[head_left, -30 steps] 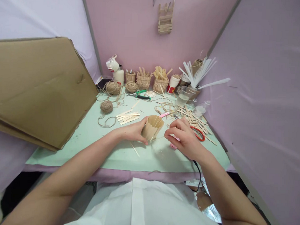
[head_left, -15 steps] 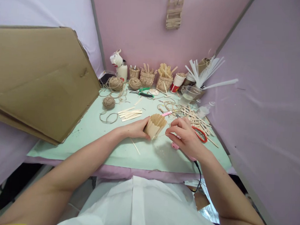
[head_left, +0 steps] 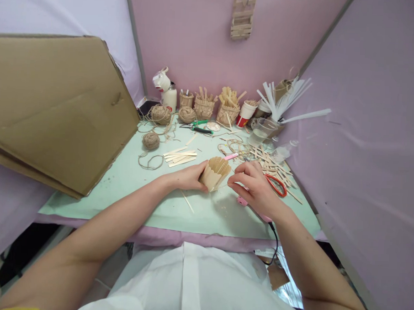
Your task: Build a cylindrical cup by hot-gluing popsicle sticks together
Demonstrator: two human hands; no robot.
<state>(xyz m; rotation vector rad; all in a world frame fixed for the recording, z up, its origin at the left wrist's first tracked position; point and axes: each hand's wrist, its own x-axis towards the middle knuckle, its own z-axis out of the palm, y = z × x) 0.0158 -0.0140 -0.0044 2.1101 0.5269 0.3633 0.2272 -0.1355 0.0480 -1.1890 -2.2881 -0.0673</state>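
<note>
My left hand (head_left: 191, 176) is closed around the side of a small cup made of wooden craft sticks (head_left: 214, 177), its scalloped open rim tilted up. Just right of the cup, my right hand (head_left: 252, 184) pinches thumb and fingertips together. A thin pale strand (head_left: 222, 188) seems to run from those fingertips to the cup's lower side; its material is too fine to tell. Beneath the right hand lies a pink corded tool (head_left: 265, 218), mostly hidden. Red-handled scissors (head_left: 277, 185) lie beside that hand, and a pink-handled tool (head_left: 231, 156) lies behind the cup.
Flat sticks (head_left: 181, 157) and a twine ball (head_left: 151, 140) lie left of the cup. Green-handled pruners (head_left: 201, 130) are further back. A stick pile (head_left: 266, 162), a plastic cup of liquid (head_left: 261, 132) and a bottle (head_left: 284, 151) stand right. A cardboard sheet (head_left: 58, 112) leans left.
Both hands and the stick cup stay almost where they were. The whole view has shifted very slightly.
</note>
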